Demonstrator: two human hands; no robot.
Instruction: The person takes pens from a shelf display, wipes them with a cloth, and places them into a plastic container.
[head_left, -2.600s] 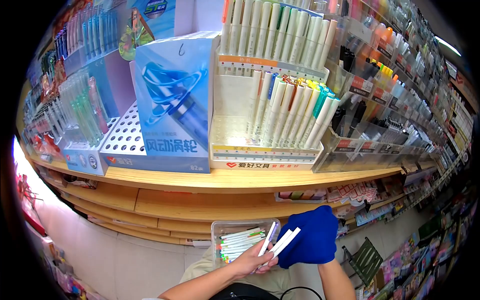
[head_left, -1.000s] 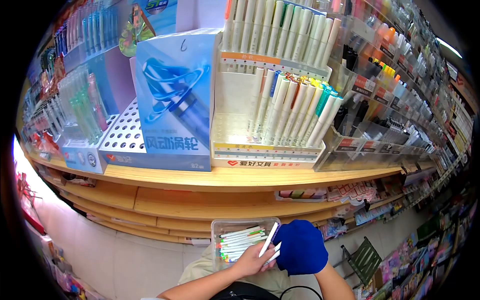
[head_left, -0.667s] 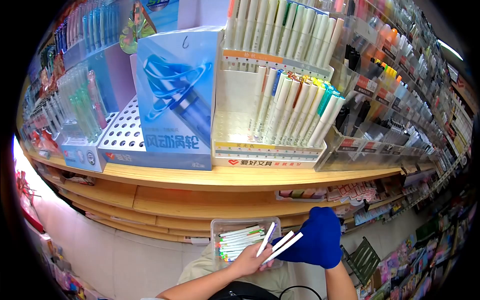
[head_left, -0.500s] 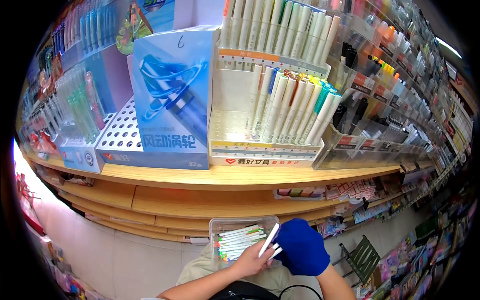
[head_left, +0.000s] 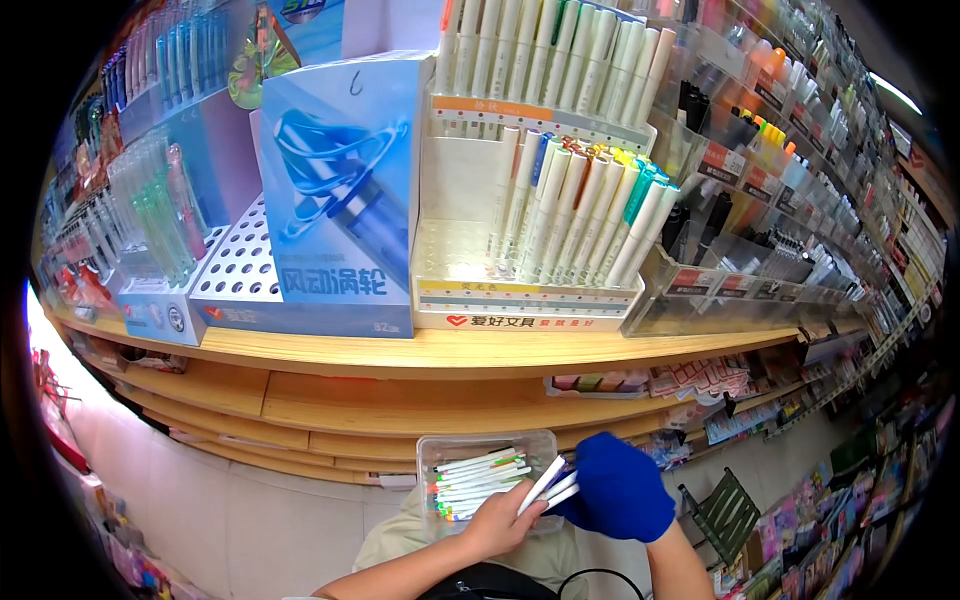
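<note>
My left hand (head_left: 500, 522) is closed around a few white markers (head_left: 541, 484) that point up and to the right. Their far ends reach the blue cloth covering (head_left: 622, 490) over my right hand, which hides all of its fingers; whether it is a mitt or a loose cloth I cannot tell. Beside my left hand, a clear plastic box (head_left: 487, 440) rests at my lap. Inside lie several white markers (head_left: 475, 482) with coloured ends, mostly side by side.
A wooden shelf (head_left: 480, 349) runs across in front of me. It carries a blue display box (head_left: 340, 200), a rack of upright white markers (head_left: 575, 210) and clear pen holders (head_left: 715, 300). Lower shelves (head_left: 370, 400) sit beneath. A green folding stool (head_left: 727, 515) stands at right.
The blue-covered right hand has shifted slightly to the right and up, showing more of the markers. My left hand keeps hold of them, and the markers tilt further right.
</note>
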